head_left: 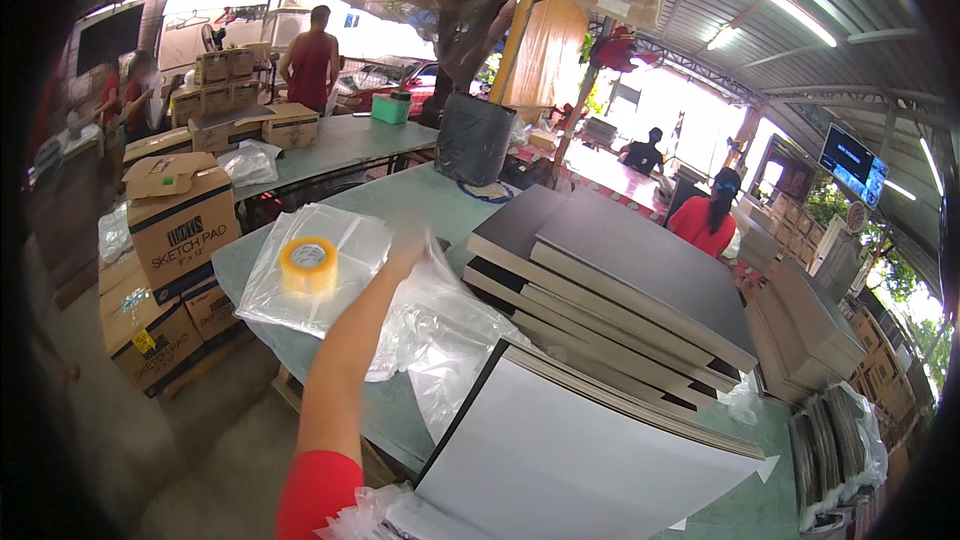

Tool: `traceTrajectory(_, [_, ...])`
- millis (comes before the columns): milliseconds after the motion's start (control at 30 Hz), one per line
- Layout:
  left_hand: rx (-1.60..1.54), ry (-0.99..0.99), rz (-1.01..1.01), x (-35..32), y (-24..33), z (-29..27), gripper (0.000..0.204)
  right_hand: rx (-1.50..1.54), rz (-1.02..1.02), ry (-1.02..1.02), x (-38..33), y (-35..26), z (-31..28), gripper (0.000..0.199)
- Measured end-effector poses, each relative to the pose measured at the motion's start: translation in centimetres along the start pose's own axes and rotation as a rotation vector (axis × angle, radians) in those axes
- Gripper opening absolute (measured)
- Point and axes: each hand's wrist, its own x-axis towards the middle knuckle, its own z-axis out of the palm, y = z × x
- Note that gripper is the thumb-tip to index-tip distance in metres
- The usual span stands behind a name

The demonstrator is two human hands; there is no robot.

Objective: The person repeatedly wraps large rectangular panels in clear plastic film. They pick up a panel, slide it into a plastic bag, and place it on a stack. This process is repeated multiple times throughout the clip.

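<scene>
My left hand (408, 238) reaches across the green table (240, 265), at the edge of a crumpled clear plastic bag (440, 330). Its fingers are smeared, so I cannot see whether they grip the plastic. Just left of it lies a pile of flat clear plastic bags (355, 230), with a roll of yellowish packing tape (309, 258) on top. Close to me a thick white-topped pad (580, 450) lies tilted, with crinkled plastic (385, 515) by its lower left corner. My right hand is out of view.
Right of the plastic rises a stack of large dark-covered pads (640, 270). A black-wrapped bundle (474, 140) stands at the table's far end. Cardboard cartons (185, 230) are piled at left. More pads (810, 330) and plastic-wrapped bundles (840, 450) sit at right. Several people work farther off.
</scene>
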Motion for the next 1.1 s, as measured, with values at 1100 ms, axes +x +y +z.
traceTrajectory(1100, [-0.814, -1.755, 0.352, -34.2, 32.4, -8.8, 0.015, 0.179, -0.812, -0.090, -9.4, -16.2, 1.2, 0.049])
